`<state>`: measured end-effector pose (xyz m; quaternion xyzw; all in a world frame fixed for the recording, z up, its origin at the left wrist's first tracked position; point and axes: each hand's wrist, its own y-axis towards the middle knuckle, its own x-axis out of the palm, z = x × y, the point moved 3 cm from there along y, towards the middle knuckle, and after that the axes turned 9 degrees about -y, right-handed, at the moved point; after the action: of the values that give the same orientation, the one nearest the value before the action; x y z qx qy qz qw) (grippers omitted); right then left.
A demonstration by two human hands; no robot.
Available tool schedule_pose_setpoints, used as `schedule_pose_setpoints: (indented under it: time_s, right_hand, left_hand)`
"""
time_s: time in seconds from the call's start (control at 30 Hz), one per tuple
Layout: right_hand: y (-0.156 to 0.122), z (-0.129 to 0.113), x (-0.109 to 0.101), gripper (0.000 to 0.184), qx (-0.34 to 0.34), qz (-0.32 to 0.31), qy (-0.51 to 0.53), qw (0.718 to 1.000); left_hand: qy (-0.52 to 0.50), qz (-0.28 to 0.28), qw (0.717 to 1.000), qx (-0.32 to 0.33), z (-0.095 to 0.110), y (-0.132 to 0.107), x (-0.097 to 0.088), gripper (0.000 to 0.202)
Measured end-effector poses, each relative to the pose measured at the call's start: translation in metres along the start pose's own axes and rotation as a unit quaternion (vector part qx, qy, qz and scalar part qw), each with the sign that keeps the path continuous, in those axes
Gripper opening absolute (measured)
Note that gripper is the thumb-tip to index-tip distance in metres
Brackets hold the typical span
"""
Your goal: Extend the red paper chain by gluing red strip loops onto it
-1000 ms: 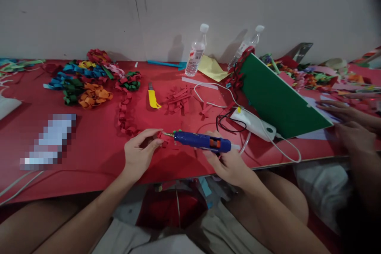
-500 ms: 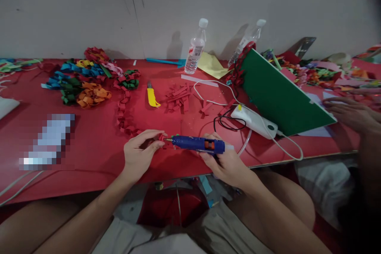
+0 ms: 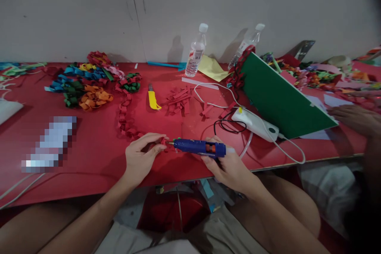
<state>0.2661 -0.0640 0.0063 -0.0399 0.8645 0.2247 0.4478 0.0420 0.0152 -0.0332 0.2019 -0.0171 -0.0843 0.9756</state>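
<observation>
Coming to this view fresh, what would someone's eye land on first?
Probably the blue glue gun in the right hand, aimed at the red paper pinched in the left hand. Next, likely the tilted green board on the red table's right side, then the heap of colourful paper chains at back left.

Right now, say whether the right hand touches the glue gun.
Touching: the head view shows the right hand gripping the blue glue gun near its rear.
</observation>
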Motion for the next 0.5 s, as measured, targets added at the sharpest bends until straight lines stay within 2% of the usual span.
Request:
schedule_pose_setpoints:
  time_s: [0.5]
  right_hand:
    - [-0.0005,-0.0017,-0.0012,0.024,0.024,-0.008,0.012,1.000]
  left_hand:
    - [0.002,-0.018,1.000,0.015,0.0004,-0.0014,-0.0007,0.014]
